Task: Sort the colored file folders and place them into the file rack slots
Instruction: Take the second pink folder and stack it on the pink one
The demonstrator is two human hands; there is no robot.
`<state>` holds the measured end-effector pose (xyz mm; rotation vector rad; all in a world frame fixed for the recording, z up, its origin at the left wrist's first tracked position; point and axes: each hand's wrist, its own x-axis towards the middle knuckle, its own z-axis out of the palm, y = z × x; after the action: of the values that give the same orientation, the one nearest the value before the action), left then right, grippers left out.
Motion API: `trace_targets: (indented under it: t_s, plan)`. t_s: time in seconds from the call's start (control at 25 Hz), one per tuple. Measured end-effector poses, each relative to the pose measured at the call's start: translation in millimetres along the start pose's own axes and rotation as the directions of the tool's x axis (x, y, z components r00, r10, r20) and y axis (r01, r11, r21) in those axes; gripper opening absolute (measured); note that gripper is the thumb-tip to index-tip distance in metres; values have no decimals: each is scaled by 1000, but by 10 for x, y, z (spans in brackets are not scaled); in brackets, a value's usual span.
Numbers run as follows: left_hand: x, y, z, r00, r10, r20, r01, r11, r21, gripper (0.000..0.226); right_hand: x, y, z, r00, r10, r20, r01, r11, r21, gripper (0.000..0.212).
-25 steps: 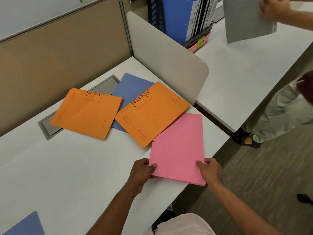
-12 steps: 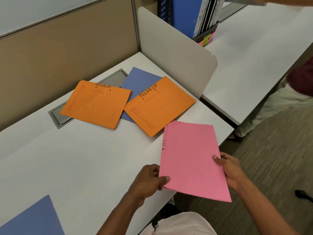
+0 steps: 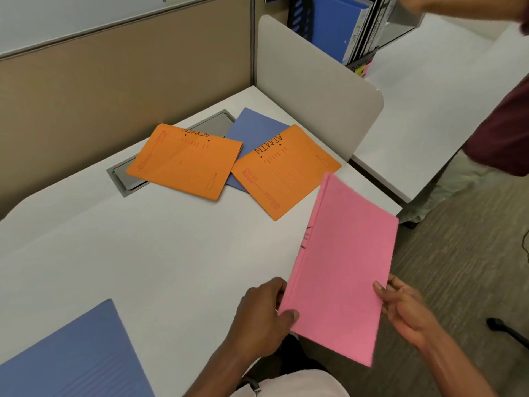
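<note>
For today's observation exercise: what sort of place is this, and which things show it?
Most likely an office with cubicle desks. Signs: a white desk with a divider panel between workstations, orange folders marked ADMIN, and a file rack holding binders on the neighbouring desk.

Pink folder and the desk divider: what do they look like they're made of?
Pink folder: seems thin card, matte; no glare, and it stays flat while each hand (left, right) holds a side edge. Divider: looks like a rigid off-white panel, smooth, with a rounded corner; plastic or laminated board, can't tell which.
</note>
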<state>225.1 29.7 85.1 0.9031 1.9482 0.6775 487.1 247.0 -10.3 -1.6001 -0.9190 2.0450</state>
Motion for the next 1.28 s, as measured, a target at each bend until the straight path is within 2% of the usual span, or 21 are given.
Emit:
trace_targets:
  t_s: [0.08,0.16,0.24,0.36,0.44,0.6,0.64,0.72,0.8,0.84,0.92,1.0,1.08,1.12,1.16,1.2,1.28]
  plan:
    - [-166,-118,-207,976,104,-194,-80,989,128,24,-43,102,308,998,-13,68,14,1000,-3,38]
    - [-322,-277,-433,899,215,-381,-121,959,256,32,-34,239,730,990,-5,141,10,999,-38,33]
    - [-459,-439,-609,826,255,-503,-140,957,256,40,-11,389,1198,970,55,238,-36,996,-82,37]
    - [-631,-651,-790,748,225,-624,-61,960,273,58,-50,620,1904,922,153,355,-147,988,-44,35]
    - [-728,-830,-926,655,293,-697,-27,930,366,68,-78,733,2242,867,201,456,-250,967,47,39]
    - [-903,-1248,-1365,480,292,-828,147,903,404,65,-83,751,2549,756,280,592,-432,893,128,44]
    - [-940,-1326,-1463,461,285,-840,164,903,396,64,-54,726,2573,715,304,630,-466,879,105,49]
    - [-966,-1409,-1620,476,300,-827,159,895,416,57,3,626,2621,605,356,712,-481,876,-30,62]
    - [-948,-1441,-1711,498,327,-803,121,891,437,44,61,505,2660,530,383,757,-368,908,-202,64]
    - [-933,-1446,-1729,484,326,-812,100,901,422,38,97,456,2688,513,401,759,-298,912,-281,65]
    - [-886,-1393,-1716,431,285,-856,28,944,329,37,180,364,2739,507,413,757,-182,909,-375,63]
    - [-819,-1270,-1638,374,188,-908,-81,982,170,57,268,290,2796,515,392,762,-85,908,-410,61]
    - [-764,-1121,-1552,355,-79,-931,-220,961,-165,75,334,242,2849,533,349,771,-36,919,-392,60]
    - [-737,-1044,-1511,368,-247,-896,-282,889,-361,70,367,238,2866,550,328,768,-28,926,-376,60]
    - [-713,-993,-1473,387,-366,-846,-311,812,-493,55,397,248,2872,574,310,758,-30,933,-359,61]
    - [-698,-952,-1431,400,-424,-813,-303,776,-553,40,427,264,2871,597,295,746,-34,938,-344,62]
    - [-704,-892,-1320,435,-442,-784,-285,759,-586,34,471,312,2854,620,279,733,-31,943,-332,64]
